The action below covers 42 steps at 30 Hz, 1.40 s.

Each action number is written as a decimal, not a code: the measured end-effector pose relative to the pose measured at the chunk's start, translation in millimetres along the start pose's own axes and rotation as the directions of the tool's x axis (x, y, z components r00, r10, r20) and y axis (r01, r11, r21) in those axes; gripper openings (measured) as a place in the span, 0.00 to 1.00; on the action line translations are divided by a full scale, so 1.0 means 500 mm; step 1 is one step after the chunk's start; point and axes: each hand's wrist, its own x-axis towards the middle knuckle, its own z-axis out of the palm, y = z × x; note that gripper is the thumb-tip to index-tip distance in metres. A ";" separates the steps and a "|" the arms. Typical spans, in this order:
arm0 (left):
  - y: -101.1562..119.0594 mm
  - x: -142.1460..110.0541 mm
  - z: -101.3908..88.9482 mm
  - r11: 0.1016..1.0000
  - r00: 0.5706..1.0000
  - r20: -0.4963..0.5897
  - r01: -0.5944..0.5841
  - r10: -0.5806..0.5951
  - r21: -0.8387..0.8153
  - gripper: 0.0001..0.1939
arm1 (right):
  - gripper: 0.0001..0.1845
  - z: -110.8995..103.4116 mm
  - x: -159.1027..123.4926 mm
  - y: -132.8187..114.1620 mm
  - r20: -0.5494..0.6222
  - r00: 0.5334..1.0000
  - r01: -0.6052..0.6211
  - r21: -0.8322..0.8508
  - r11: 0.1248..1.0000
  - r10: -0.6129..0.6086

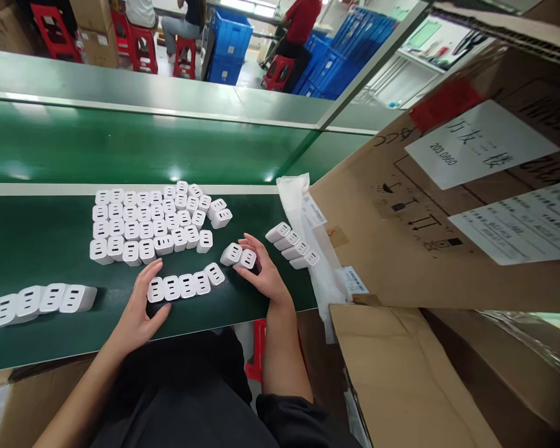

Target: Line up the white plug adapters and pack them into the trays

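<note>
Small white charger blocks with slotted faces lie on a dark green table (37,249). My left hand (140,311) rests at the near left end of a short row of chargers (184,284), thumb and fingers apart around the first block. My right hand (261,274) is curled on a pair of chargers (239,256) just right of that row. Behind them sits a large cluster of chargers (149,224) in several rows. Another short row (293,244) lies to the right, against a white plastic bag (303,211).
A further row of chargers (37,302) lies at the far left. Large cardboard boxes (448,205) with paper labels stand at the right, and an open box flap (401,379) is below them. A green conveyor belt (121,149) runs behind. Other people sit on red stools far back.
</note>
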 end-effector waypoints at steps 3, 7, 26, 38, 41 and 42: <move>-0.002 0.001 0.001 1.000 1.000 -0.003 0.011 -0.011 -0.019 0.37 | 0.36 0.003 -0.007 0.012 -0.150 0.988 -0.052 -0.094 0.994 0.038; 0.000 0.002 0.001 1.000 1.000 -0.007 0.019 -0.020 -0.016 0.37 | 0.25 0.002 -0.007 0.006 -0.169 0.985 -0.006 -0.184 0.983 -0.025; 0.005 0.001 -0.001 0.999 0.999 0.000 0.047 -0.047 0.023 0.35 | 0.38 0.006 -0.008 0.008 -0.136 0.989 0.080 0.196 0.977 -0.054; 0.005 0.000 0.000 0.997 0.998 -0.004 0.059 -0.059 0.051 0.34 | 0.26 0.018 -0.006 -0.005 -0.153 0.986 0.084 0.086 0.993 -0.070; 0.005 0.001 -0.001 0.997 0.998 -0.007 0.057 -0.057 0.057 0.34 | 0.33 0.026 0.004 -0.022 -0.027 0.992 0.120 -0.035 0.992 -0.121; 0.005 0.001 -0.001 0.997 0.998 -0.008 0.059 -0.058 0.059 0.34 | 0.34 0.028 0.009 -0.027 0.011 0.992 0.124 -0.094 0.988 -0.124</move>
